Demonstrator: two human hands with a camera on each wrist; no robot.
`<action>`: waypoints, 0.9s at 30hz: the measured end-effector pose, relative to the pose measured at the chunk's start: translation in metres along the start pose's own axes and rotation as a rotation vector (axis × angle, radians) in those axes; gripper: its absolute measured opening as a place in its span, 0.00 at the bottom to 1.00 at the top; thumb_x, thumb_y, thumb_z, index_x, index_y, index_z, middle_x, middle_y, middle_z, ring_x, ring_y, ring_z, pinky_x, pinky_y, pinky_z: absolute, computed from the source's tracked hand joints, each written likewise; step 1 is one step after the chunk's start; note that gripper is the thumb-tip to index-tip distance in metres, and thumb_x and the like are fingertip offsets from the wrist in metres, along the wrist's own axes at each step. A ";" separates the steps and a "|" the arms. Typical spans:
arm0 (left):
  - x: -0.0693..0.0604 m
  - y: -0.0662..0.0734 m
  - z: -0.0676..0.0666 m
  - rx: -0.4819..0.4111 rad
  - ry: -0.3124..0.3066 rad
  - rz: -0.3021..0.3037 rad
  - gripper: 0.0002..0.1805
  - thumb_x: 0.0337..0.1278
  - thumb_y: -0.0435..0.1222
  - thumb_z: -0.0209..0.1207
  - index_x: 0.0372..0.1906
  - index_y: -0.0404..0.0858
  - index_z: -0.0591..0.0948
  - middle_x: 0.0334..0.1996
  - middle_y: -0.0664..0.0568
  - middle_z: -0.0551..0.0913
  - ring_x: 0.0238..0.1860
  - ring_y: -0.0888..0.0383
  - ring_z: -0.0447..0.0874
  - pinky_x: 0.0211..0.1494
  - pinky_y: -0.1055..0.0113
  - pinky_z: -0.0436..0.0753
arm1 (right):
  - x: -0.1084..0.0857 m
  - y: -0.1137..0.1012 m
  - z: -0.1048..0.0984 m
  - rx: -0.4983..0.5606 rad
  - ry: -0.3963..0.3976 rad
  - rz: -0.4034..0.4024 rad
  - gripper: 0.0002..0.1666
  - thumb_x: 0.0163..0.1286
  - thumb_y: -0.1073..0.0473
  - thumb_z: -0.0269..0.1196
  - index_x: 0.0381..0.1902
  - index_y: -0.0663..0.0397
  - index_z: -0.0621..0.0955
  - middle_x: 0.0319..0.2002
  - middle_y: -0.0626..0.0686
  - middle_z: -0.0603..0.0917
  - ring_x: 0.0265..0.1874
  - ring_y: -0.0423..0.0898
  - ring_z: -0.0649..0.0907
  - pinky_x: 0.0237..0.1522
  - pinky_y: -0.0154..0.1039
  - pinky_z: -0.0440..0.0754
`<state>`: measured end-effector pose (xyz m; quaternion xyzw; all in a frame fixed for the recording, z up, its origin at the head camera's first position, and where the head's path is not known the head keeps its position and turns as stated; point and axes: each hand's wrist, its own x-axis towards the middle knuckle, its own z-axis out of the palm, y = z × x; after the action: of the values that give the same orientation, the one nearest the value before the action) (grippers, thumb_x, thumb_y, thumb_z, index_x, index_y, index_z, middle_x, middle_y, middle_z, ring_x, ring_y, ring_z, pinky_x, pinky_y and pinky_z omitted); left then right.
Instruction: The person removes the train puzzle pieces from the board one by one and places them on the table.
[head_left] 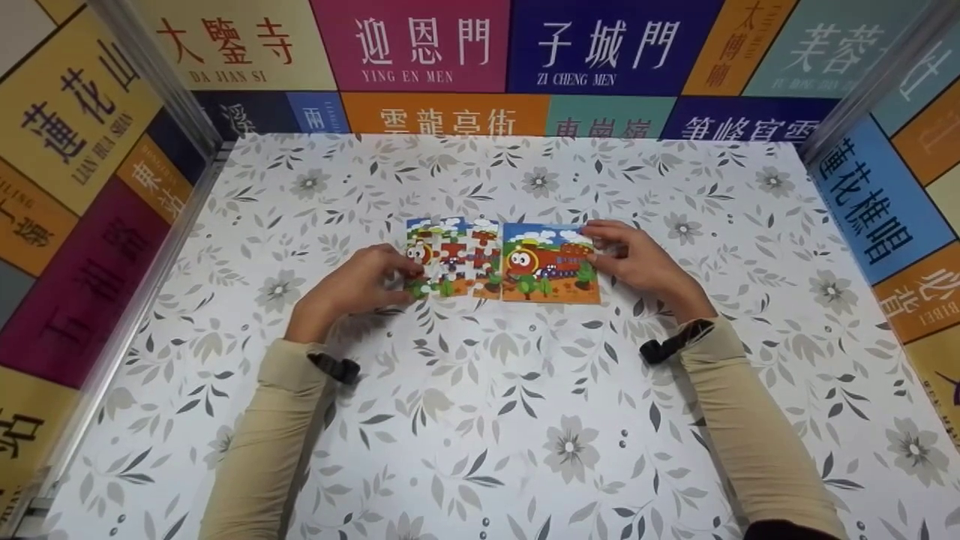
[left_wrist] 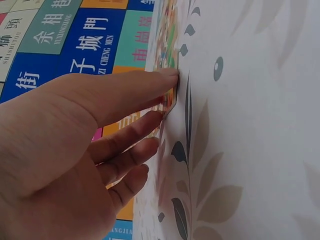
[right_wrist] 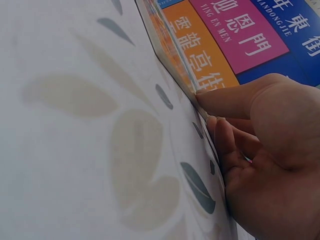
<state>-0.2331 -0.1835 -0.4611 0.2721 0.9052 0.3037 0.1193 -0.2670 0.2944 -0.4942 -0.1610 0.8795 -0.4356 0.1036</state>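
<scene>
A jigsaw puzzle (head_left: 484, 259) of a cartoon train lies flat, its picture broken by white piece-shaped patches. Directly to its right is a square picture card (head_left: 551, 262) with the same train, whole. At the puzzle's left edge, my left hand (head_left: 364, 279) rests with extended thumb and loosely bent fingers; the left wrist view has the thumb touching the puzzle's edge (left_wrist: 173, 95). My right hand (head_left: 641, 259) touches the card's right side, forefinger near the top corner and thumb lower. From the right wrist, the card's edge (right_wrist: 172, 70) shows at the thumb tip. Neither hand's fingers wrap around anything.
Both pieces lie on a white table covering (head_left: 570, 375) printed with grey flowers and leaves. Panels with colourful lettering (head_left: 435, 45) stand along the back and both sides. A black wrist strap (head_left: 337, 367) is on each sleeved arm.
</scene>
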 end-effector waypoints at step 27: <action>-0.001 0.002 -0.003 0.050 0.127 -0.072 0.28 0.69 0.46 0.73 0.67 0.38 0.85 0.56 0.42 0.86 0.54 0.44 0.85 0.57 0.48 0.84 | 0.002 -0.006 -0.003 0.037 0.032 0.047 0.29 0.83 0.56 0.63 0.78 0.53 0.76 0.83 0.57 0.66 0.70 0.62 0.79 0.73 0.61 0.75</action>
<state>-0.2323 -0.1845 -0.4573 0.2224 0.9275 0.2932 0.0657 -0.2686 0.2926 -0.4878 -0.1316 0.8765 -0.4516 0.1026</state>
